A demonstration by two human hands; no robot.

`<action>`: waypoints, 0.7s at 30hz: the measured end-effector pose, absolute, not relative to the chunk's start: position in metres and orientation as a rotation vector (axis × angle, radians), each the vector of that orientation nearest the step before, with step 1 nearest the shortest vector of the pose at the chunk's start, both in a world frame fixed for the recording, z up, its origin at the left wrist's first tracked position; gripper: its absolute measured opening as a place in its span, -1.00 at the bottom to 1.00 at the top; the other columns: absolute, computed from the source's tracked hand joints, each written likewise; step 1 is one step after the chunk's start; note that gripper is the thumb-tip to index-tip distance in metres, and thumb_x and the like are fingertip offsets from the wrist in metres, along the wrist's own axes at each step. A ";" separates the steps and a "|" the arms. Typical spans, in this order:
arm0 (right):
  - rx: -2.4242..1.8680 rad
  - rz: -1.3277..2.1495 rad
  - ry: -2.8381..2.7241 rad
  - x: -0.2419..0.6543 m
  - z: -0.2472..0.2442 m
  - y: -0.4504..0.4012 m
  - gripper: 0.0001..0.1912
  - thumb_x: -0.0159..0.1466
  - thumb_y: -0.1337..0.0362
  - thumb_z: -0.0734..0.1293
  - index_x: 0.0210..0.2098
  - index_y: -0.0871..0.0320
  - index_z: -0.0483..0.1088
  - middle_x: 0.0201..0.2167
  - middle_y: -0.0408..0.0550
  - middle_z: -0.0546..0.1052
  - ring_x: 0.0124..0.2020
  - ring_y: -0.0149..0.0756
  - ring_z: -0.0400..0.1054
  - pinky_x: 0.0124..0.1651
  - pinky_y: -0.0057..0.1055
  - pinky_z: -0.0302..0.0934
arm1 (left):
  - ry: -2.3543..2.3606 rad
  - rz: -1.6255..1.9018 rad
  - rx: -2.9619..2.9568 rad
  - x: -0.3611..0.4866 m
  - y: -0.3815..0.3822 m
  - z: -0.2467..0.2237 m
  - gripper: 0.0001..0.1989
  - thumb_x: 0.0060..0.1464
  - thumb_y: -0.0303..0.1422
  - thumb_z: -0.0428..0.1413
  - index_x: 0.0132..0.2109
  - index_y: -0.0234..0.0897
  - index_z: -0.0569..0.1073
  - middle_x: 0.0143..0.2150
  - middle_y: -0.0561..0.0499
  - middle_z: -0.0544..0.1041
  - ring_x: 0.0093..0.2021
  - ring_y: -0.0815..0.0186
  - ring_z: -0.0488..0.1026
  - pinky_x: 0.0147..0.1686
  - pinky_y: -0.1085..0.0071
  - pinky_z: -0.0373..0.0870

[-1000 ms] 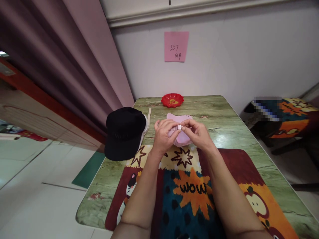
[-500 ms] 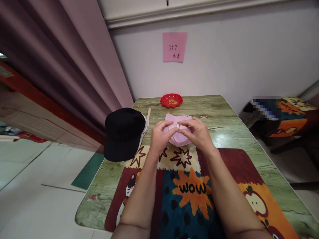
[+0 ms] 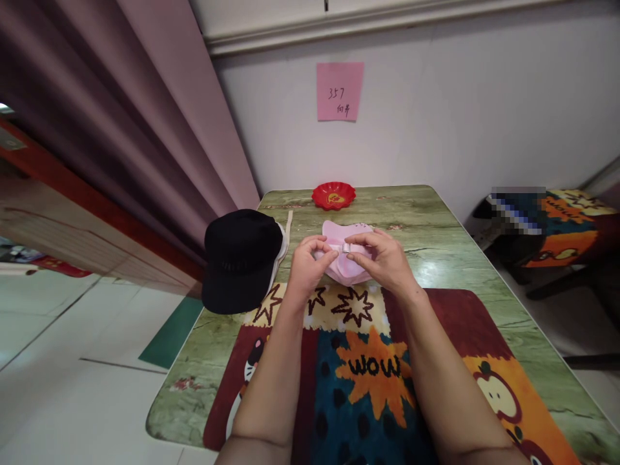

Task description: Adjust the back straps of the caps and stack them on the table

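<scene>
A pink cap (image 3: 349, 271) lies on the green table at the centre, its strap side toward me. A small metal buckle (image 3: 345, 248) shows on the strap between my hands. My right hand (image 3: 383, 257) pinches the strap beside the buckle with thumb and fingers. With bent fingers, my left hand (image 3: 310, 259) pinches the strap on the other side; its thumb and index finger are close together. To the left rests a black cap (image 3: 242, 252) with its brim toward me.
A red scalloped dish (image 3: 334, 196) stands at the back of the green table (image 3: 179, 394). A patterned mat (image 3: 339, 387) covers the near middle. Left of the table hang curtains (image 3: 145, 97); a stool with a patterned cover (image 3: 564, 226) stands at the right.
My left hand has moved slightly left, away from my right hand, and the buckle between them shows more plainly. My right hand has barely moved.
</scene>
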State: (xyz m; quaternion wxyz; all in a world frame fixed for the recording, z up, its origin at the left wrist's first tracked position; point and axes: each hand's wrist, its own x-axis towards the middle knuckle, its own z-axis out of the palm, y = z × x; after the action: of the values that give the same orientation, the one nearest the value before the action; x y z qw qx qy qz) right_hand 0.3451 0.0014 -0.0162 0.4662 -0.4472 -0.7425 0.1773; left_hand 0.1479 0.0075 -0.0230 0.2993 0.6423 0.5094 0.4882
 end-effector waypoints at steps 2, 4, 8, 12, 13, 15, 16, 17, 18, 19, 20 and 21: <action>-1.109 0.421 -1.851 0.344 -0.016 0.001 -0.68 0.23 0.12 0.48 -0.03 0.00 0.57 -0.12 -0.04 0.67 -0.12 -0.09 0.52 0.33 0.09 0.07 | 1.345 1.290 1.706 0.149 0.006 -0.021 -0.88 0.02 -0.34 0.28 -0.41 -0.24 0.51 0.03 -0.12 0.58 0.07 0.11 0.52 0.23 0.07 0.31; -1.125 0.387 -1.874 0.342 -0.016 0.000 -0.68 0.24 0.09 0.49 -0.03 0.00 0.57 -0.14 -0.04 0.67 -0.15 -0.11 0.53 0.36 0.10 0.01 | 1.351 1.284 1.734 0.151 0.006 -0.019 -0.89 0.02 -0.35 0.27 -0.41 -0.24 0.50 0.01 -0.12 0.59 0.07 0.11 0.51 0.23 0.06 0.30; -1.131 0.317 -1.888 0.339 -0.015 -0.002 -0.77 0.29 0.07 0.44 -0.11 -0.01 0.59 -0.20 -0.07 0.67 -0.19 -0.15 0.53 0.38 0.07 -0.02 | 1.368 1.308 1.769 0.154 0.005 -0.018 -0.88 0.02 -0.37 0.25 -0.43 -0.24 0.47 -0.02 -0.12 0.60 0.06 0.10 0.51 0.22 0.06 0.30; -1.125 0.257 -1.896 0.336 -0.015 -0.003 -0.79 0.32 0.08 0.42 -0.12 -0.02 0.59 -0.20 -0.07 0.67 -0.15 -0.15 0.53 0.39 0.08 -0.06 | 1.413 1.379 1.771 0.153 0.007 -0.020 -0.88 -0.01 -0.40 0.22 -0.44 -0.23 0.42 -0.03 -0.10 0.60 0.05 0.12 0.51 0.20 0.10 0.32; -1.124 0.243 -1.899 0.336 -0.015 -0.003 -0.79 0.32 0.08 0.41 -0.12 -0.02 0.59 -0.19 -0.07 0.67 -0.14 -0.15 0.53 0.39 0.08 -0.06 | 1.431 1.390 1.774 0.152 0.007 -0.020 -0.88 -0.02 -0.42 0.22 -0.45 -0.22 0.41 -0.04 -0.10 0.60 0.05 0.12 0.51 0.20 0.10 0.32; -1.126 0.222 -1.905 0.334 -0.016 -0.004 -0.79 0.33 0.08 0.41 -0.11 -0.02 0.59 -0.19 -0.06 0.67 -0.13 -0.14 0.54 0.40 0.09 -0.07 | 1.458 1.397 1.784 0.152 0.007 -0.020 -0.88 -0.05 -0.44 0.21 -0.46 -0.22 0.40 -0.05 -0.10 0.60 0.04 0.11 0.51 0.19 0.11 0.32; -1.129 0.216 -1.909 0.334 -0.016 -0.004 -0.79 0.33 0.08 0.40 -0.10 -0.02 0.59 -0.19 -0.07 0.67 -0.13 -0.15 0.54 0.40 0.09 -0.08 | 1.472 1.395 1.790 0.152 0.007 -0.019 -0.87 -0.06 -0.45 0.20 -0.46 -0.22 0.38 -0.06 -0.10 0.60 0.04 0.11 0.51 0.19 0.11 0.32; -1.133 0.215 -1.911 0.333 -0.016 -0.004 -0.79 0.33 0.09 0.40 -0.10 -0.02 0.59 -0.19 -0.07 0.67 -0.13 -0.15 0.54 0.41 0.09 -0.08 | 1.489 1.390 1.798 0.152 0.006 -0.017 -0.87 -0.06 -0.46 0.20 -0.45 -0.22 0.37 -0.05 -0.10 0.60 0.04 0.11 0.51 0.18 0.11 0.33; -1.136 0.219 -1.912 0.333 -0.017 -0.004 -0.79 0.34 0.09 0.39 -0.11 -0.01 0.59 -0.19 -0.08 0.68 -0.14 -0.16 0.54 0.41 0.09 -0.08 | 1.504 1.383 1.815 0.152 0.005 -0.015 -0.86 -0.07 -0.47 0.20 -0.44 -0.22 0.36 -0.05 -0.09 0.60 0.04 0.11 0.51 0.18 0.11 0.33; -1.139 0.226 -1.913 0.332 -0.017 -0.004 -0.79 0.35 0.09 0.38 -0.11 -0.01 0.59 -0.19 -0.08 0.67 -0.14 -0.17 0.54 0.41 0.08 -0.08 | 1.512 1.376 1.841 0.152 0.004 -0.013 -0.87 -0.06 -0.48 0.19 -0.43 -0.22 0.36 -0.03 -0.09 0.59 0.05 0.11 0.50 0.18 0.10 0.33; -1.140 0.236 -1.913 0.332 -0.016 -0.004 -0.79 0.35 0.10 0.38 -0.10 0.00 0.58 -0.19 -0.08 0.67 -0.14 -0.17 0.54 0.41 0.08 -0.07 | 1.506 1.365 1.873 0.153 0.002 -0.011 -0.89 -0.04 -0.48 0.18 -0.39 -0.21 0.38 -0.02 -0.08 0.59 0.06 0.11 0.49 0.18 0.10 0.33; -1.140 0.246 -1.912 0.332 -0.016 -0.005 -0.79 0.35 0.10 0.37 -0.09 0.00 0.58 -0.19 -0.09 0.67 -0.13 -0.17 0.54 0.40 0.07 -0.06 | 1.482 1.344 1.909 0.153 0.001 -0.008 -0.91 0.00 -0.47 0.17 -0.33 -0.21 0.42 0.00 -0.08 0.59 0.07 0.11 0.48 0.18 0.11 0.33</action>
State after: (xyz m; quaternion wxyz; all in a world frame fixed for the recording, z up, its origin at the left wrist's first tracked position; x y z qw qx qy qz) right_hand 0.3321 -0.0045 -0.0158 0.4361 -0.4581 -0.7682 0.0989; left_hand 0.1530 0.0009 -0.0082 0.1869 0.6783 0.5265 0.4773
